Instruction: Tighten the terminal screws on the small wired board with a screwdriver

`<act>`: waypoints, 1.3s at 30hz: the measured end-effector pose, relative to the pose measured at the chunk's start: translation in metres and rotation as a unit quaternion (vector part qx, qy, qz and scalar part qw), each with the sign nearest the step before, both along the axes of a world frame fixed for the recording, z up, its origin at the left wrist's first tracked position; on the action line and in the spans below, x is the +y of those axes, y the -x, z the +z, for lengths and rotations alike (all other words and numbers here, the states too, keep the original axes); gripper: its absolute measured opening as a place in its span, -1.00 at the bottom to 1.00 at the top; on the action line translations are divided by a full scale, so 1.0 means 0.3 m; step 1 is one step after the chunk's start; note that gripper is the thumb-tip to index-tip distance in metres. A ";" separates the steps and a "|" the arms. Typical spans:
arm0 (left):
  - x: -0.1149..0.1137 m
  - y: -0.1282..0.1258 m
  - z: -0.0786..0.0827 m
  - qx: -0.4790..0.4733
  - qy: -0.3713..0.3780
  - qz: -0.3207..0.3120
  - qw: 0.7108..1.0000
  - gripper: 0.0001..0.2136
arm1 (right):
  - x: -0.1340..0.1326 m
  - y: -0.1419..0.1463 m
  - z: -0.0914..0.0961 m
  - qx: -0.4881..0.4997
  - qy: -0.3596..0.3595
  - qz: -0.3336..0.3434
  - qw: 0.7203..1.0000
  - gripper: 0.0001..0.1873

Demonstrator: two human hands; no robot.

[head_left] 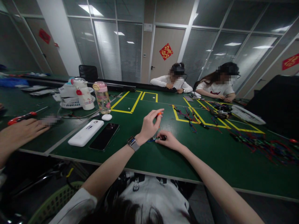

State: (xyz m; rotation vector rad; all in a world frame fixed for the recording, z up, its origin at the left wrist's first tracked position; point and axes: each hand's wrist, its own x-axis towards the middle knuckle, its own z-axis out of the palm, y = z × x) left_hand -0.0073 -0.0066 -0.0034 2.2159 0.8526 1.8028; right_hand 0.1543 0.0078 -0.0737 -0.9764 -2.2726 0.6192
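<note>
My left hand (150,123), with a watch on its wrist, is raised over the green table. Its thumb and fingers pinch the orange top of a small screwdriver (159,114), whose thin shaft points down. Beneath it, my right hand (172,142) rests on the table with its fingertips closed on a small dark part (161,137). Bits of blue wire (151,140) show beside that part. The screwdriver's tip meets the work between my hands, but the exact contact is too small to make out.
Left of me lie a black phone (104,137), a white power bank (86,133) and an earbud case (106,117). Behind them stand a pink-lidded bottle (102,98) and a white fan (67,95). Wire bundles (263,143) lie right. A neighbour's hand (22,132) is at left; two people sit opposite.
</note>
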 end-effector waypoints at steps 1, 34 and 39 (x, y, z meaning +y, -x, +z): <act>0.000 0.000 0.002 0.004 -0.009 0.012 1.000 -0.79 | 0.000 -0.001 0.001 -0.001 -0.001 -0.001 1.000 -0.90; 0.006 0.001 -0.003 -0.036 0.031 -0.012 0.999 -0.81 | -0.012 -0.028 0.018 0.007 0.027 0.016 0.999 -0.90; 0.003 0.006 0.003 -0.036 0.015 0.036 0.999 -0.89 | -0.015 -0.025 0.014 0.012 0.029 0.011 0.999 -0.90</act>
